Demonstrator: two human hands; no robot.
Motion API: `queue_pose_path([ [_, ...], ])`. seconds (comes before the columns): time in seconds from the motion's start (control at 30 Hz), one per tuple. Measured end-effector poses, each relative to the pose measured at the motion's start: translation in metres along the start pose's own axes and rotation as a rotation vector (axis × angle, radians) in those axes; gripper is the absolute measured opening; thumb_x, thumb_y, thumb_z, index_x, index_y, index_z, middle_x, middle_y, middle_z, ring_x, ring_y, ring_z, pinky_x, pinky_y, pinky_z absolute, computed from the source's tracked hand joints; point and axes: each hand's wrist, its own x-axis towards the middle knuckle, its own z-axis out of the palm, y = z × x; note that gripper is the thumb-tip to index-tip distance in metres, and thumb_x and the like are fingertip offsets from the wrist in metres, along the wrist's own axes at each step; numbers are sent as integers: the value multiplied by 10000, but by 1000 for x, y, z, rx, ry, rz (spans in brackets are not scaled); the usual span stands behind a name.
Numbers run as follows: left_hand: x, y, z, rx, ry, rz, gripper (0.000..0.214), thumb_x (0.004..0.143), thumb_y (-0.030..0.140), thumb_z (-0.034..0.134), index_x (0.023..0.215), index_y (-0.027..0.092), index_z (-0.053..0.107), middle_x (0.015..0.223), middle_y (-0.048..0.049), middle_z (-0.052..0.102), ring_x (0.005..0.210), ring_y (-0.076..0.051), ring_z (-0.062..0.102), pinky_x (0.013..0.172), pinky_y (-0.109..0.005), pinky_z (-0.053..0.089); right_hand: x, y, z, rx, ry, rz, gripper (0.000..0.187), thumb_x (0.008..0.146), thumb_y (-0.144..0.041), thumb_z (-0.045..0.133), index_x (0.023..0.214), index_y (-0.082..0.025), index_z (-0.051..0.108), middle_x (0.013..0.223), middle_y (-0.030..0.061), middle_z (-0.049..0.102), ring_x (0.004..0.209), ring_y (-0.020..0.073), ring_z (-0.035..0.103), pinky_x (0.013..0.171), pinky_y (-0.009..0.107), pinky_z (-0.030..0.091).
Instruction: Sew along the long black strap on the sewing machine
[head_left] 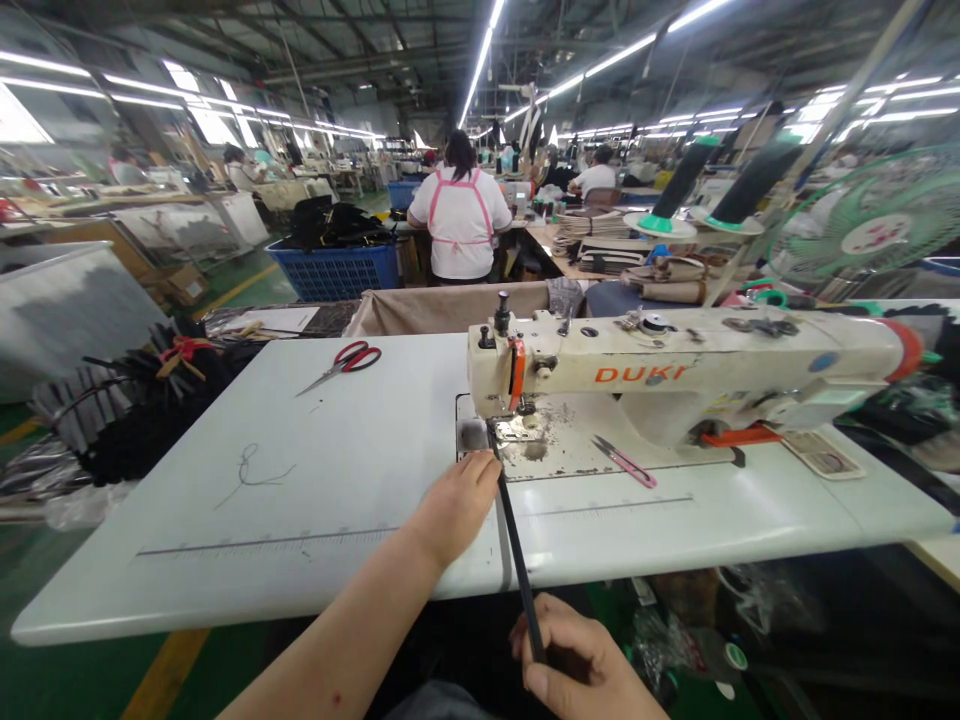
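Note:
A narrow black strap [514, 540] runs from under the needle area of the sewing machine [585, 370] down over the table's front edge. My left hand [459, 500] lies beside the presser foot, its fingers closed together on the strap's upper part; its fingertips are partly hidden. Below the table edge, my right hand [574, 650] pinches the lower part of the strap between thumb and fingers. Pink-handled thread snips [626, 462] lie on the machine bed to the right. Red-and-black scissors [345, 364] rest at the table's back left.
A loose thread [251, 475] lies on the white table [360, 450], which bears a printed ruler. Bundled black strips [150, 400] are at the left. Behind stand a blue basket [337, 270] and a seated person [461, 220]. Thread cones [686, 180] and a fan [877, 220] are at right.

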Motion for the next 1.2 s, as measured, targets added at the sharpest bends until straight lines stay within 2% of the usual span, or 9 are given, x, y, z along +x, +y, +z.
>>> queue_pose_path([
  [0.13,0,-1,-1,-46,-13,-26,198,1021,136,501,1173,179,621,1263,-132,696,1205,-253,692,1086,-415,581,5,0,3,-4,81,63,411,869,-605,758,814,-199,746,871,67,716,831,226,640,770,333,477],
  [0.27,1,-1,-4,-70,-15,-30,190,1028,149,502,1178,184,614,1268,-133,692,1191,-254,695,1084,-423,580,7,8,6,126,105,161,468,884,-648,727,972,-190,748,740,57,774,673,189,633,671,304,449],
  [0.37,2,-1,-6,-84,-18,-28,192,1026,151,503,1179,185,614,1273,-133,689,1190,-254,693,1092,-430,571,6,13,10,196,51,188,435,912,-613,717,901,-179,749,681,52,765,627,180,639,644,299,460],
  [0.47,1,-1,-6,-86,-23,-32,202,1026,149,500,1190,184,612,1274,-132,688,1200,-254,686,1100,-431,562,2,11,12,174,42,164,430,904,-597,735,821,-177,770,677,50,758,629,174,637,640,291,466],
  [0.63,0,-1,-5,-69,-56,-32,211,1036,151,492,1212,171,606,1295,-138,676,1220,-256,671,1102,-431,556,-5,-2,11,149,13,200,418,924,-573,728,816,-174,789,725,51,760,686,173,636,675,283,462],
  [1.0,-1,-3,-2,-79,-62,-27,235,1030,163,499,1222,184,633,1274,-133,693,1235,-264,675,1098,-449,567,-7,-10,9,133,12,160,452,958,-569,679,763,-179,798,714,47,735,699,185,617,690,296,449],
  [1.2,0,-2,-3,-81,-32,-29,221,1033,184,508,1218,187,630,1267,-139,695,1210,-268,689,1087,-447,577,-6,3,8,128,16,152,487,961,-591,660,748,-178,809,686,49,735,661,179,608,657,295,447],
])
